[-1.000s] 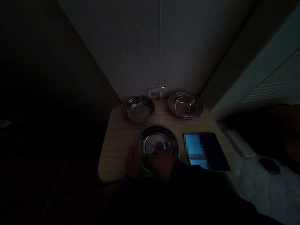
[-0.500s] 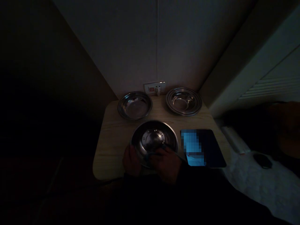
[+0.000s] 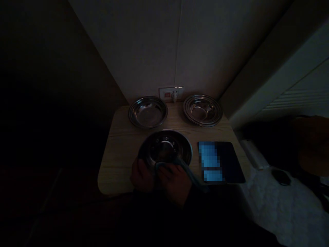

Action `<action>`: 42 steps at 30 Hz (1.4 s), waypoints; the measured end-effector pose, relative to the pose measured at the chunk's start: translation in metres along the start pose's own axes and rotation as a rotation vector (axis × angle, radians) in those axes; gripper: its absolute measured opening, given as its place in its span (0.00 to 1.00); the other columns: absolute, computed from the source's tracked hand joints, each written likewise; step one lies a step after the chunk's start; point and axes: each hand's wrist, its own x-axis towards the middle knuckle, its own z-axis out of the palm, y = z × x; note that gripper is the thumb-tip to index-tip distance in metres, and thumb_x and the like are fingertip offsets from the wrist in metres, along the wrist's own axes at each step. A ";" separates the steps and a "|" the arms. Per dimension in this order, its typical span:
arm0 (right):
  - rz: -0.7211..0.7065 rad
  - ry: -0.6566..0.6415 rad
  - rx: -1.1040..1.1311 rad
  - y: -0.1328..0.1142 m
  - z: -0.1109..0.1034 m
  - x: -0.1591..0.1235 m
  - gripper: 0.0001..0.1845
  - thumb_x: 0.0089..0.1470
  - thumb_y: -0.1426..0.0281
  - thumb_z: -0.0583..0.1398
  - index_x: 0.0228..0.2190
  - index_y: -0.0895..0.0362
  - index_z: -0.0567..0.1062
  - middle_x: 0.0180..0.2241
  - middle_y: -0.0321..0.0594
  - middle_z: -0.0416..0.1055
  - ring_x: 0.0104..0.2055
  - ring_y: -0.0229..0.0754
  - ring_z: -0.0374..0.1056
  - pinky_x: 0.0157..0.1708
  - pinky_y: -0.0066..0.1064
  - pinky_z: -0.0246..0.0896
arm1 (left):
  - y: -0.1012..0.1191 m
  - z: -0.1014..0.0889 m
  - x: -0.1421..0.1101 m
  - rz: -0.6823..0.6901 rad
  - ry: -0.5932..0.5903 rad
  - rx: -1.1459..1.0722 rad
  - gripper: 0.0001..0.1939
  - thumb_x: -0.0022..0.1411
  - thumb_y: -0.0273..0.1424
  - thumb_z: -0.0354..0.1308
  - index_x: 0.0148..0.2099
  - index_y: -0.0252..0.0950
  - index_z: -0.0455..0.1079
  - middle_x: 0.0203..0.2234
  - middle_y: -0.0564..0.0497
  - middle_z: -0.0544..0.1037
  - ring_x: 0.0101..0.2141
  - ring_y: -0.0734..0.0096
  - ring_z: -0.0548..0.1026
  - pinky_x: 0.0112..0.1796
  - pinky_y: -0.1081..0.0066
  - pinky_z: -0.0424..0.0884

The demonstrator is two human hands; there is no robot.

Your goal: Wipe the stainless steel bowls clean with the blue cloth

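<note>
A shiny metal bowl point(image 3: 183, 145) sits at the front of the small wooden table, its hollow facing up. At its near left rim, my left hand point(image 3: 142, 175) is closed, gripping the edge. My right hand point(image 3: 174, 181) is closed on a bluish cloth point(image 3: 189, 171) at the bowl's near side. Part of the cloth shows above the fingers, and a strip trails to the right past the hand. The dim light hides most finger detail.
Behind stand a metal dish point(image 3: 147, 113) on the left and several stacked metal dishes point(image 3: 203, 110) on the right. A lit tablet point(image 3: 231, 163) lies on the table's point(image 3: 115, 151) right side. A wall socket point(image 3: 171, 94) with a plug is behind. A dark oval object point(image 3: 281, 177) rests on white quilted fabric.
My right hand has drawn back toward me and left with the cloth, whose trailing strip shows more. The bowl appears slightly shifted left. My left hand keeps its hold at the rim.
</note>
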 end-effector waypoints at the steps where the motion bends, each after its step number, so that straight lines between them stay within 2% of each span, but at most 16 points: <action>1: 0.017 0.048 0.008 -0.005 0.005 0.002 0.14 0.58 0.72 0.50 0.44 0.57 0.71 0.46 0.42 0.70 0.48 0.45 0.60 0.42 0.39 0.55 | 0.000 0.001 0.000 -0.009 0.028 0.000 0.21 0.61 0.41 0.43 0.44 0.32 0.70 0.35 0.41 0.76 0.35 0.66 0.72 0.34 0.69 0.66; 4: -0.052 0.121 -0.024 -0.002 0.011 0.002 0.15 0.57 0.72 0.51 0.45 0.58 0.70 0.46 0.42 0.70 0.48 0.45 0.60 0.43 0.40 0.54 | 0.001 0.000 0.002 0.013 0.068 0.023 0.21 0.61 0.40 0.44 0.42 0.31 0.71 0.33 0.42 0.76 0.33 0.67 0.73 0.32 0.70 0.66; 7: -0.149 0.078 -0.127 0.027 0.002 -0.006 0.15 0.56 0.74 0.52 0.44 0.60 0.70 0.47 0.44 0.70 0.50 0.48 0.59 0.43 0.42 0.53 | 0.002 -0.002 0.005 0.112 0.029 0.037 0.19 0.60 0.38 0.45 0.42 0.32 0.72 0.31 0.43 0.77 0.31 0.69 0.73 0.31 0.71 0.66; 10: -0.102 0.029 -0.180 0.043 -0.009 -0.010 0.16 0.55 0.75 0.52 0.45 0.60 0.70 0.48 0.45 0.69 0.51 0.50 0.57 0.43 0.43 0.53 | 0.005 -0.002 0.001 0.146 0.011 0.037 0.18 0.60 0.37 0.46 0.41 0.32 0.72 0.30 0.43 0.77 0.29 0.69 0.74 0.29 0.72 0.67; 14: -0.015 0.005 -0.018 0.019 -0.008 -0.005 0.20 0.53 0.70 0.53 0.48 0.59 0.68 0.50 0.44 0.67 0.51 0.49 0.59 0.46 0.44 0.53 | 0.010 -0.003 -0.005 0.134 0.030 0.021 0.16 0.60 0.37 0.47 0.40 0.34 0.73 0.31 0.45 0.78 0.29 0.70 0.74 0.28 0.74 0.67; 15: -0.018 0.007 0.037 0.011 -0.007 -0.004 0.23 0.52 0.69 0.54 0.50 0.60 0.66 0.52 0.45 0.65 0.52 0.49 0.58 0.50 0.45 0.50 | 0.012 -0.004 -0.005 0.136 0.030 0.021 0.16 0.60 0.37 0.48 0.40 0.34 0.73 0.31 0.45 0.78 0.29 0.71 0.74 0.28 0.74 0.67; 17: -0.059 0.016 0.111 0.002 -0.004 -0.003 0.28 0.51 0.67 0.54 0.54 0.62 0.61 0.55 0.47 0.60 0.55 0.48 0.56 0.56 0.49 0.39 | 0.013 -0.006 -0.003 0.151 0.020 0.024 0.16 0.60 0.37 0.48 0.40 0.34 0.73 0.30 0.45 0.78 0.29 0.71 0.75 0.28 0.74 0.67; 19: -0.134 0.028 0.123 0.005 -0.004 -0.005 0.29 0.52 0.69 0.52 0.55 0.63 0.59 0.56 0.48 0.58 0.57 0.48 0.53 0.59 0.53 0.27 | 0.013 -0.009 0.000 0.166 -0.003 0.021 0.16 0.60 0.36 0.48 0.40 0.34 0.73 0.30 0.46 0.78 0.29 0.71 0.75 0.27 0.75 0.67; 20: -0.172 0.028 0.112 0.011 -0.004 -0.007 0.27 0.52 0.70 0.52 0.55 0.62 0.59 0.57 0.48 0.57 0.58 0.47 0.52 0.59 0.54 0.25 | 0.012 -0.010 0.001 0.166 -0.011 0.018 0.16 0.60 0.36 0.48 0.40 0.34 0.73 0.30 0.46 0.78 0.29 0.71 0.75 0.27 0.75 0.67; 22: -0.231 0.024 0.078 0.026 -0.005 -0.010 0.24 0.53 0.72 0.51 0.53 0.60 0.62 0.57 0.45 0.57 0.59 0.47 0.50 0.59 0.53 0.30 | 0.010 -0.011 0.002 0.158 -0.017 0.013 0.15 0.60 0.36 0.48 0.41 0.34 0.73 0.30 0.46 0.78 0.29 0.71 0.75 0.27 0.75 0.67; 25: -0.229 0.024 0.033 0.041 -0.006 -0.013 0.22 0.55 0.72 0.52 0.52 0.58 0.64 0.57 0.44 0.58 0.59 0.47 0.50 0.57 0.46 0.45 | 0.010 -0.011 0.002 0.151 -0.023 0.008 0.16 0.60 0.36 0.47 0.41 0.34 0.72 0.31 0.45 0.78 0.30 0.71 0.75 0.29 0.74 0.67; 30: -0.147 0.101 0.065 0.028 0.002 -0.004 0.17 0.57 0.67 0.53 0.48 0.57 0.69 0.52 0.43 0.65 0.54 0.48 0.59 0.50 0.43 0.57 | 0.014 -0.009 0.001 0.153 -0.029 -0.027 0.16 0.61 0.36 0.46 0.40 0.34 0.72 0.31 0.46 0.78 0.30 0.71 0.75 0.28 0.75 0.67; 33: -0.089 0.155 0.131 0.019 0.007 0.001 0.15 0.57 0.68 0.53 0.45 0.57 0.71 0.49 0.40 0.68 0.51 0.46 0.62 0.48 0.40 0.60 | 0.015 -0.008 0.001 0.142 -0.011 -0.019 0.16 0.60 0.37 0.47 0.41 0.34 0.72 0.31 0.45 0.78 0.30 0.72 0.75 0.28 0.75 0.67; 35: -0.103 0.165 0.148 0.022 0.006 0.000 0.14 0.57 0.69 0.53 0.43 0.57 0.72 0.48 0.39 0.70 0.50 0.45 0.62 0.47 0.39 0.60 | 0.013 -0.009 0.002 0.136 -0.014 -0.003 0.16 0.60 0.36 0.47 0.41 0.34 0.72 0.31 0.46 0.78 0.29 0.72 0.75 0.28 0.75 0.67; 39: -0.141 0.117 0.088 0.031 -0.003 -0.006 0.13 0.56 0.70 0.53 0.42 0.56 0.73 0.46 0.40 0.71 0.49 0.46 0.62 0.47 0.41 0.57 | 0.010 -0.008 0.001 0.141 -0.009 0.026 0.15 0.60 0.36 0.47 0.39 0.34 0.72 0.29 0.46 0.78 0.28 0.72 0.75 0.27 0.75 0.66; 42: -0.090 0.081 0.107 0.020 -0.005 -0.005 0.16 0.54 0.72 0.53 0.44 0.58 0.71 0.47 0.43 0.70 0.50 0.47 0.59 0.49 0.42 0.55 | 0.009 -0.004 -0.001 0.134 0.032 0.026 0.15 0.60 0.36 0.48 0.39 0.34 0.73 0.30 0.46 0.78 0.29 0.71 0.75 0.28 0.75 0.67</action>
